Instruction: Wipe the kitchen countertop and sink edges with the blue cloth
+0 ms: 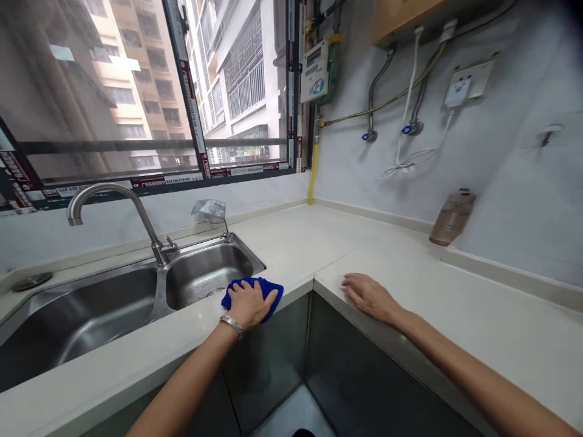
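Observation:
My left hand (pixel 248 303), with a silver bracelet at the wrist, presses a blue cloth (pixel 273 292) against the front edge of the white countertop (pixel 291 243). Its fingers spread over the cloth, which hangs slightly past the edge beside the sink's smaller basin (pixel 207 267). Over on the other leg of the counter, my right hand (pixel 368 296) lies near the front edge by the corner. Its fingers are stretched out and nothing shows in them.
A steel faucet (pixel 116 188) arches over the double sink, whose larger basin (pixel 104 303) is at left. A brown bottle (pixel 453 216) leans against the right wall. Dark cabinet fronts (pixel 364 358) stand below the counter. Pipes, a gas meter (pixel 314 71) and a white cable (pixel 410 161) are on the wall.

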`<move>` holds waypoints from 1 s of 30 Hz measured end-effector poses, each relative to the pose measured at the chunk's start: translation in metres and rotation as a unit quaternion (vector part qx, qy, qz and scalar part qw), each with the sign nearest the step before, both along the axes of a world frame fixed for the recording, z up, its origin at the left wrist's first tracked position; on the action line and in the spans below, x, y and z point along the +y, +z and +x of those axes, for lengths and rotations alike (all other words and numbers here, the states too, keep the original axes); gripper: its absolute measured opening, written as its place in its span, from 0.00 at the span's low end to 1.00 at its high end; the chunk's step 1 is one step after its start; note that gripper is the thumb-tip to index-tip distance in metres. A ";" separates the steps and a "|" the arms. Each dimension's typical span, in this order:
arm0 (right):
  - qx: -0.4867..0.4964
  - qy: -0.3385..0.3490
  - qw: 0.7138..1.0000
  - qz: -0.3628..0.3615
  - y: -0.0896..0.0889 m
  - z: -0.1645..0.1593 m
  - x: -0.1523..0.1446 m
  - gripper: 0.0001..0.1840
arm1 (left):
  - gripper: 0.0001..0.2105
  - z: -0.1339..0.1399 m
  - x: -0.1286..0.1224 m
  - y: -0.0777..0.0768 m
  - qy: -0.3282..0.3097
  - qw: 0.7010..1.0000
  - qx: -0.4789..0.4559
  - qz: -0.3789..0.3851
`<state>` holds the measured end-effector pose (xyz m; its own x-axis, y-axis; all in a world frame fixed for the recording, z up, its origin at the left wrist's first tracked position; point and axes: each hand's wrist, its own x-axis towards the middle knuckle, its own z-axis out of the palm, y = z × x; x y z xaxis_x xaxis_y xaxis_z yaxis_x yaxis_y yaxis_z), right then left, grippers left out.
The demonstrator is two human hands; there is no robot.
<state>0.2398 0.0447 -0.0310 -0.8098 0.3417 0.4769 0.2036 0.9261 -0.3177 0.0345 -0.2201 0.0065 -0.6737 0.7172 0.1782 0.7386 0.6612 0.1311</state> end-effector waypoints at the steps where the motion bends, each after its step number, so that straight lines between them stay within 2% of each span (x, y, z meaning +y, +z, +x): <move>1: -0.031 -0.004 0.999 0.023 -0.003 0.012 0.011 0.17 | 0.39 0.005 0.007 -0.002 0.009 1.000 0.017 -0.014; 4: -0.056 -0.003 0.996 0.071 -0.018 0.034 0.029 0.19 | 0.44 0.015 0.025 -0.006 0.007 0.997 0.060 -0.055; 8: 0.009 -0.015 0.993 0.113 -0.043 0.040 0.037 0.21 | 0.46 0.011 0.034 -0.012 -0.001 0.994 0.071 -0.080; 11: 0.023 -0.016 0.995 0.091 -0.054 0.040 0.044 0.22 | 0.45 0.006 0.024 -0.018 -0.007 0.994 0.068 -0.080; 13: 0.027 -0.015 0.997 0.068 -0.055 0.042 0.048 0.22 | 0.43 0.004 0.006 -0.020 -0.021 0.994 0.069 -0.080; 16: 0.028 -0.021 0.998 0.044 -0.054 0.044 0.049 0.22 | 0.39 0.001 -0.042 -0.019 -0.033 0.993 0.070 -0.085; 20: 0.025 -0.030 0.998 0.044 -0.058 0.045 0.048 0.23 | 0.35 -0.013 -0.140 -0.019 0.001 0.994 0.076 -0.075; 22: 0.019 -0.038 0.998 0.050 -0.063 0.045 0.049 0.25 | 0.35 -0.022 -0.196 -0.023 0.029 0.994 0.085 -0.061; 26: 0.020 -0.035 0.998 0.058 -0.071 0.045 0.053 0.26 | 0.38 -0.035 -0.296 -0.026 0.130 0.987 0.076 -0.056; 30: 0.021 -0.023 0.998 0.062 -0.073 0.044 0.056 0.27 | 0.41 -0.039 -0.361 -0.019 0.197 0.978 0.016 -0.061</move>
